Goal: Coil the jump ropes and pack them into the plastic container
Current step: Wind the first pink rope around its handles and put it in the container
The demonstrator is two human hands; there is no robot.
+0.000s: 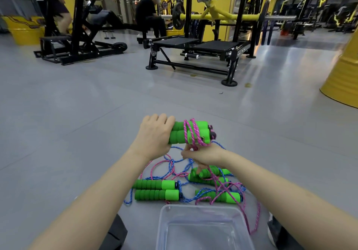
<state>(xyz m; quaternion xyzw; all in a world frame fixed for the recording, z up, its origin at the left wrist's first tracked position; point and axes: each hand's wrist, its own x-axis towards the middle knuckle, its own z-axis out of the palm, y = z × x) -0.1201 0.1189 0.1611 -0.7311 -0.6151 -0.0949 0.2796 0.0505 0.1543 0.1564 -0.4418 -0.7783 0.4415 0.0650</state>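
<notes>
My left hand (155,133) grips a pair of green foam handles (188,132) held side by side above the floor. A pink rope (190,133) is looped around them, and my right hand (203,156) pinches that rope just below the handles; the rest trails down to the floor on the right. On the floor lie more green-handled jump ropes (157,189) with blue and pink cords tangled together (174,164). A clear plastic container (201,228) stands empty just in front of me.
The grey gym floor (96,104) stretches ahead. A black weight bench frame (193,56) and another machine (77,46) stand farther off. A yellow barrel (342,75) is at the right. A person sits in the background (149,15). My dark knees flank the container.
</notes>
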